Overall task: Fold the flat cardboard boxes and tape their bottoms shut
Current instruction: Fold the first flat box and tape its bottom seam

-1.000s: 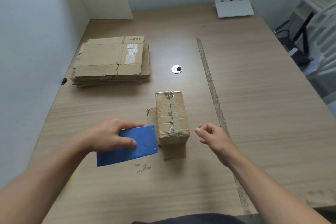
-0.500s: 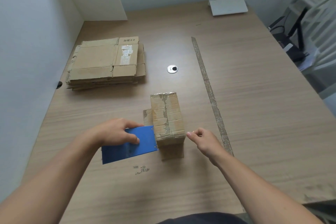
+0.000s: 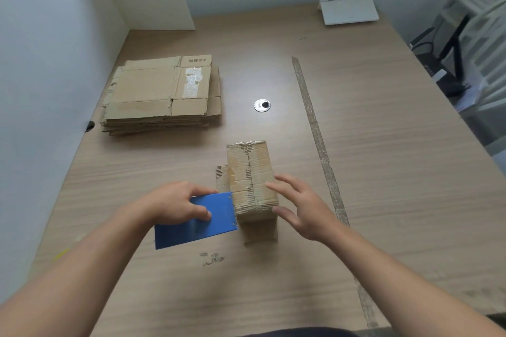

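A folded cardboard box [image 3: 250, 169] stands on the wooden table [image 3: 383, 145] with its taped bottom facing up. My left hand [image 3: 175, 204] grips a blue tape dispenser [image 3: 202, 220] whose front edge sits against the box's near left side. My right hand [image 3: 304, 206] is spread over the box's near right corner, fingers straight, thumb at the front face. A stack of flat cardboard boxes [image 3: 161, 96] lies at the far left by the wall.
A strip of old tape [image 3: 319, 142] runs along the table right of the box. A round silver cable grommet [image 3: 262, 105] lies beyond the box. A white router [image 3: 349, 9] stands at the far edge. Chairs and cables are off the right side.
My right hand has moved left from beside the box and opened over its near right corner. The left hand and dispenser have barely shifted.
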Tool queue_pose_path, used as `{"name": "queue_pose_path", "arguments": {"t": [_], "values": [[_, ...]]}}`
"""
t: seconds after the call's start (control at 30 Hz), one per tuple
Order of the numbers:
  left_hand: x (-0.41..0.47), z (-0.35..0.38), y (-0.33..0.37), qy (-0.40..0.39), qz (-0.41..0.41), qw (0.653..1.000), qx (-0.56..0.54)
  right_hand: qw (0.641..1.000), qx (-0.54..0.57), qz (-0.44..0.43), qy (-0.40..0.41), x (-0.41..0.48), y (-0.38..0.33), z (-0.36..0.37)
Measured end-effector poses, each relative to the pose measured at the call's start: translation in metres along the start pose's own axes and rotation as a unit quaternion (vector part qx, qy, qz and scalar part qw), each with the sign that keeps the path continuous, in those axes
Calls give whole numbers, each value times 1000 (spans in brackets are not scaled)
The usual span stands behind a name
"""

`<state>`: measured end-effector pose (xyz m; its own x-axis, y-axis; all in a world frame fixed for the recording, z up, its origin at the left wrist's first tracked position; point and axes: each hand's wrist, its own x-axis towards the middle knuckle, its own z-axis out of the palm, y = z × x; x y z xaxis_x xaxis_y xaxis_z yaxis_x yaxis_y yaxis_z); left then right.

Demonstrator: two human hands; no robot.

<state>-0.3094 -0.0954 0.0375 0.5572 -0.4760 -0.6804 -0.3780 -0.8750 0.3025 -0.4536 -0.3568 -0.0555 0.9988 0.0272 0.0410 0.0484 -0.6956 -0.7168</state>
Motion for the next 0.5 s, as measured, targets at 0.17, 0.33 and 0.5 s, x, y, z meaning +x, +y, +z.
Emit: {"name": "queue_pose_path", "arguments": {"t": [0.17, 0.33, 0.5], "values": [[1, 0, -2, 0, 5, 1000, -5, 983, -90, -75, -141, 26, 12, -10], [4, 6, -8, 20, 12, 999, -29, 998, -3, -40, -54, 19, 12, 7], [7, 6, -11, 7, 6, 999, -41, 996, -31, -54, 58, 7, 3, 27]]}}
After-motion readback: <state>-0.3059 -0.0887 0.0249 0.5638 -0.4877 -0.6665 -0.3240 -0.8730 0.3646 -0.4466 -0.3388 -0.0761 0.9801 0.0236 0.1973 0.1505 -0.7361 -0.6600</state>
